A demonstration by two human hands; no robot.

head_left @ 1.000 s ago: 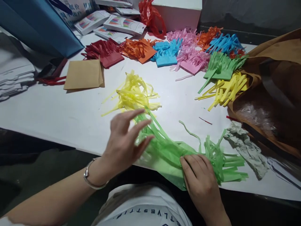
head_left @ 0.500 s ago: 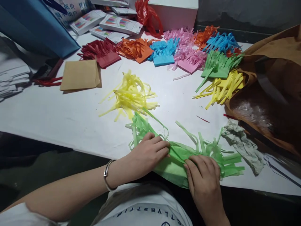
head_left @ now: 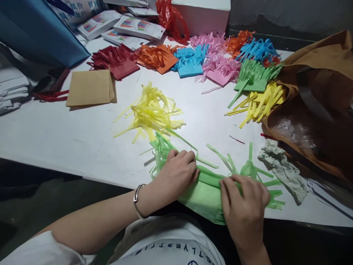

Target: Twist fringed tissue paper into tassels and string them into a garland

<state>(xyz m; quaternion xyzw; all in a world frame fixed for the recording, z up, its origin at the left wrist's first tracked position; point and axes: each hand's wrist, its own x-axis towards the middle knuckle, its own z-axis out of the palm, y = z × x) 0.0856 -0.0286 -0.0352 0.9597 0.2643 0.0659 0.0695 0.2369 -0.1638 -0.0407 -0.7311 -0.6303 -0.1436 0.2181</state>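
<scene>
A sheet of green tissue paper with fringed ends hangs partly over the table's near edge. My left hand, with a silver bracelet at its wrist, has its fingers curled onto the folded upper band of the paper. Gripping the same band farther right is my right hand, its thumb and fingers pinched together. Loose green strips stick out beyond both hands. Just past my left hand lies a heap of yellow paper strips. My fingertips hide part of the fold.
Fringed paper bundles in red, orange, blue, pink and green line the back. A brown bag and crumpled paper are at right. A folded tan paper lies left.
My right hand has shifted slightly right and up along the green paper, and its fingers are pinched closer. My left hand stays on the fold. The view has moved a little.
</scene>
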